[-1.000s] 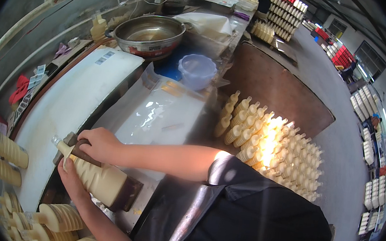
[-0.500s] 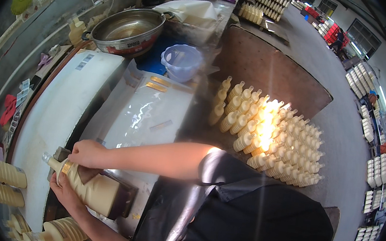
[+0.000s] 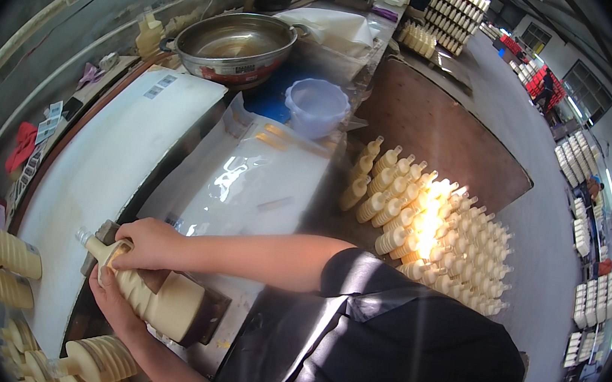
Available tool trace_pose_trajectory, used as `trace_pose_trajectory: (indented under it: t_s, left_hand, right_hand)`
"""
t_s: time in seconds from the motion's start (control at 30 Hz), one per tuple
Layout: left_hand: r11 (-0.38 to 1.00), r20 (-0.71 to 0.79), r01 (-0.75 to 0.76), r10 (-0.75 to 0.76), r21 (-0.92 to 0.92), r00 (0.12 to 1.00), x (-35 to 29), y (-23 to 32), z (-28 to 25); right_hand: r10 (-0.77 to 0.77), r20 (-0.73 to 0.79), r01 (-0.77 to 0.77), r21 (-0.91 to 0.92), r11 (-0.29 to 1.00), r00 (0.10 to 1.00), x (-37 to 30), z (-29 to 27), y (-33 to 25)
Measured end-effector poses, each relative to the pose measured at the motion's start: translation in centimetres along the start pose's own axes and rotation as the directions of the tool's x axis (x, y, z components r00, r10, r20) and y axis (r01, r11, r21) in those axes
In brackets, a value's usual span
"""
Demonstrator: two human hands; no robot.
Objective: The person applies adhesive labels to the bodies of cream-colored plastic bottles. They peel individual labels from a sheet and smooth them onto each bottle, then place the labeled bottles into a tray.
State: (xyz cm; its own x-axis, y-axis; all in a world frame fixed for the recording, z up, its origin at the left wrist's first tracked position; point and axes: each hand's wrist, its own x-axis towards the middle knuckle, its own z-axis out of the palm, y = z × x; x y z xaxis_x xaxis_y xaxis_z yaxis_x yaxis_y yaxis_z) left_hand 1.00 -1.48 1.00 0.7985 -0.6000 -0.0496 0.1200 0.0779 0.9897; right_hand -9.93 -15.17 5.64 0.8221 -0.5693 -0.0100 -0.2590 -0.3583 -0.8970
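- A cream ribbed bottle (image 3: 171, 302) lies at eight o'clock in the view, its clear-tipped neck pointing to ten o'clock and its dark base to four o'clock.
- A dark brown cradle (image 3: 213, 318) shows beside the base.
- The left hand (image 3: 111, 297) reaches in from seven o'clock, its fingers clamped around the near side of the bottle's shoulder.
- The right hand (image 3: 145, 243) comes from the three o'clock side, fingertips bunched together and touching the shoulder at a gold label (image 3: 118, 251); whether they pinch the label or only press it, I cannot tell.
- A dark brown piece (image 3: 153, 279) shows just under the right hand; I cannot tell whether it is gripped.
- Two more ribbed bottles (image 3: 11, 252) lie near the rim at eight o'clock, and a heap of bottles (image 3: 98, 360) sits closer, between seven and eight.
- A long white board (image 3: 111, 142) stretches from eight to ten o'clock.
- Beside it, a clear plastic sheet (image 3: 209, 180) lies on the workbench at nine to ten, with gold strips (image 3: 274, 137) near its far end.
- A two-handled metal basin (image 3: 234, 43) stands at eleven o'clock, and a scalloped lilac bowl (image 3: 317, 109) at twelve.
- Rows of cream bottles (image 3: 457, 253) stand at three to four o'clock.
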Motion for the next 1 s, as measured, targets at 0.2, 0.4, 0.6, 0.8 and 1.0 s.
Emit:
trace_pose_trajectory:
  t_s: [0.2, 0.4, 0.6, 0.8, 1.0]
  left_hand:
    - [0.991, 0.002, -0.060, 0.060, -0.123, 0.998, -0.3, -0.7, -0.7]
    - [0.924, -0.020, 0.147, -0.164, -0.353, 0.986, -0.9, -0.4, -0.6]
    - [0.999, -0.133, 0.010, -0.005, 0.040, 0.991, -1.7, 0.2, -0.1]
    - [0.981, -0.116, 0.121, -0.139, -0.149, 0.984, -1.4, 0.0, 0.1]
    - [0.996, -0.106, 0.054, -0.062, -0.072, 0.993, -0.9, -0.7, -0.3]
  right_hand:
    - [0.004, -0.034, -0.002, 0.045, 0.999, 0.999, 0.0, 0.3, 0.3]
    - [-0.026, -0.062, 0.028, 0.030, 0.999, 0.998, 0.2, 0.7, 0.7]
    - [0.006, -0.048, -0.008, -0.029, 1.000, 0.999, -0.1, 0.5, 0.2]
    - [-0.031, -0.016, 0.029, -0.121, 0.992, 0.999, 0.1, 0.1, -0.2]
    - [-0.028, -0.013, 0.026, -0.117, 0.993, 1.000, 0.4, 0.4, -0.1]
